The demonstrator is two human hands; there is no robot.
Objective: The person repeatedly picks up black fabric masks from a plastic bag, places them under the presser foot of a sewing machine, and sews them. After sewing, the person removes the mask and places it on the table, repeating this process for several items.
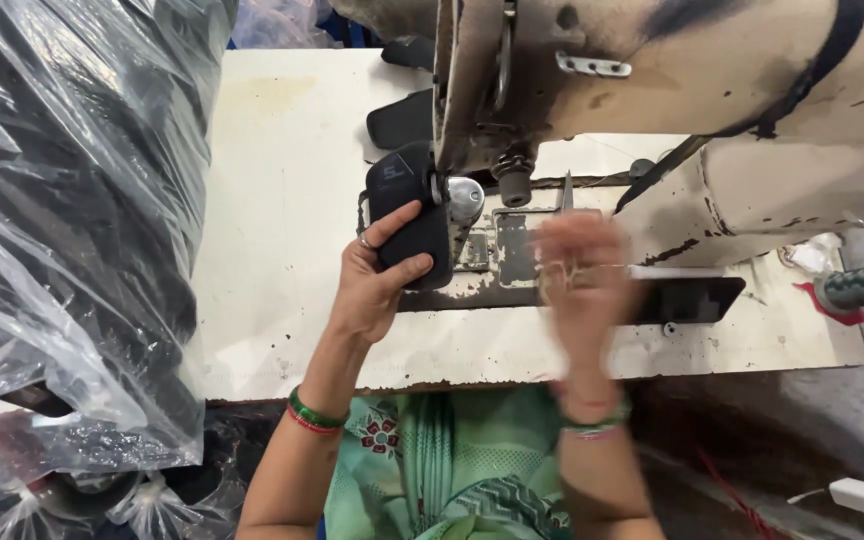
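**Black piece held at the needle**

My left hand (377, 285) clamps the black padded piece (412, 215) against the sewing machine (652, 70) head, steadying it upright. My right hand (582, 275) is blurred; I cannot tell its grip.

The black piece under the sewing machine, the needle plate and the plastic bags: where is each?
black piece (414, 215): head view, middle of its dark face, held by the left hand (372, 285).
needle plate (514, 250): head view, flat metal centre.
plastic bags (62, 230): head view, clear wrap's middle.
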